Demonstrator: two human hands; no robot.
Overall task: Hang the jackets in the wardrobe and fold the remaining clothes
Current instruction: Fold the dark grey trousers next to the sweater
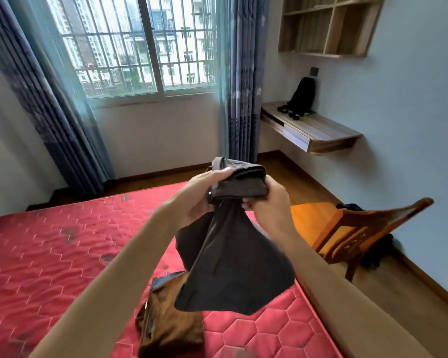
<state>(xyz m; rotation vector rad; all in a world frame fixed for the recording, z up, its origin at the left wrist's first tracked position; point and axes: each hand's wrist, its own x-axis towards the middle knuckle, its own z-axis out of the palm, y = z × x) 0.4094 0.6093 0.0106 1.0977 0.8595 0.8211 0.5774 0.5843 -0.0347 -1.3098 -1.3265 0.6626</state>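
red mattress (62,241), dark garment (233,254) between both hands

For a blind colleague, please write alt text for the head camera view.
The left hand and right hand hold up a dark grey garment by its bunched top, above a red mattress. A brown garment lies on the mattress below it. To the right stand a wooden chair and a wall desk with a black backpack on it.

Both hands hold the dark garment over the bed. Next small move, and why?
Probably draw the hands apart along the bunched top edge to spread it. The left hand and right hand grip the dark garment close together, its top crumpled, the rest hanging above the mattress.
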